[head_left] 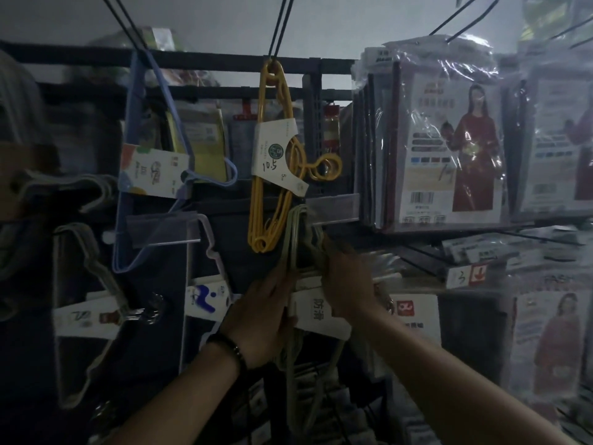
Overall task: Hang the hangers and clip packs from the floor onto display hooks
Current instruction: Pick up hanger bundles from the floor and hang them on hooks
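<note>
Both my hands hold a bundle of grey-green hangers (296, 239) with a white paper band (317, 311) in front of the display rack. My left hand (260, 319) grips the bundle's left side below the band. My right hand (348, 284) grips its upper right part, near a hook with a clear price tag (333, 203). The top of the bundle reaches up to that hook; whether it hangs on it I cannot tell. A yellow hanger pack (272, 162) hangs directly above, and a blue hanger pack (150, 168) hangs at upper left.
Pale hanger packs (90, 303) hang at lower left, another (208, 284) beside my left hand. Bagged garment packs (449, 139) fill the hooks at right, more below (552, 342). Black hook rods (279, 24) jut toward me overhead. The scene is dim.
</note>
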A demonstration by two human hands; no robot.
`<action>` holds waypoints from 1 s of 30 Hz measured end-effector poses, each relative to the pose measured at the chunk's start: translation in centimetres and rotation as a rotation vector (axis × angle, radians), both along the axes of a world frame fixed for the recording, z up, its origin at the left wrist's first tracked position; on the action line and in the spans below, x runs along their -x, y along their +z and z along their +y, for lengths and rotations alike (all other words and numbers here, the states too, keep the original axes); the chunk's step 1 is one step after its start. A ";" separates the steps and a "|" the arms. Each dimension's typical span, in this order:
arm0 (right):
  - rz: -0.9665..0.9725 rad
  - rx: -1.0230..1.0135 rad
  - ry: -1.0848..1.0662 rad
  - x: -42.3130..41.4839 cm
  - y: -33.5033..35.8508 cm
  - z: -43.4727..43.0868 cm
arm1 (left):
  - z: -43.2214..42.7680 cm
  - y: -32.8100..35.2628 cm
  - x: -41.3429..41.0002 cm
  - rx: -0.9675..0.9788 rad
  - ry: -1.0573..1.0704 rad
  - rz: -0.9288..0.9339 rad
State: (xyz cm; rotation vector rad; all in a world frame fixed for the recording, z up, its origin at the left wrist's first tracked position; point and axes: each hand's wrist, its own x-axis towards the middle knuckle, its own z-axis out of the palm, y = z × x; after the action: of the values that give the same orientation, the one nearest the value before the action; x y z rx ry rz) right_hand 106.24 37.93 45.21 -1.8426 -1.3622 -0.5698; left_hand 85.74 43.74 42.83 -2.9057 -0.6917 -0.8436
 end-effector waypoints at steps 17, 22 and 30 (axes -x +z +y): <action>0.096 -0.054 0.031 5.5 -4.9 -1.4 | -7.6 -4.1 8.8 0.329 0.518 -0.032; 0.332 0.144 0.492 16.7 -13.6 -5.5 | -13.6 -11.2 16.9 0.501 0.649 0.026; 0.232 0.872 1.036 38.7 -28.1 -15.6 | -29.2 -28.1 36.1 0.985 0.945 0.036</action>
State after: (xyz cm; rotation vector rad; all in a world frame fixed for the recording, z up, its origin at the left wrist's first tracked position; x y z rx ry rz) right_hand 67.56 22.33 17.11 -1.3652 -2.2952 0.8571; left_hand 49.62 14.57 14.71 -2.4998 -2.7450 -0.3332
